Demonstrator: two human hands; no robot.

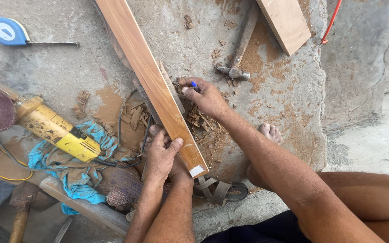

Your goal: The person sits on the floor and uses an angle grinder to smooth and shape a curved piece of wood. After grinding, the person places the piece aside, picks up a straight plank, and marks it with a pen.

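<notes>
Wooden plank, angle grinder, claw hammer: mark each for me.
wooden plank (151,78), head view, middle of its top face.
angle grinder (57,130), head view, yellow body.
claw hammer (233,72), head view, metal head.

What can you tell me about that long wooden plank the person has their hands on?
The plank is a long, narrow strip of smooth reddish-brown wood, lying slantwise on the dusty concrete floor over wood chips. Its near end looks pale. The left hand grips that end; the right hand, holding something blue-tipped, rests against its right edge.
</notes>
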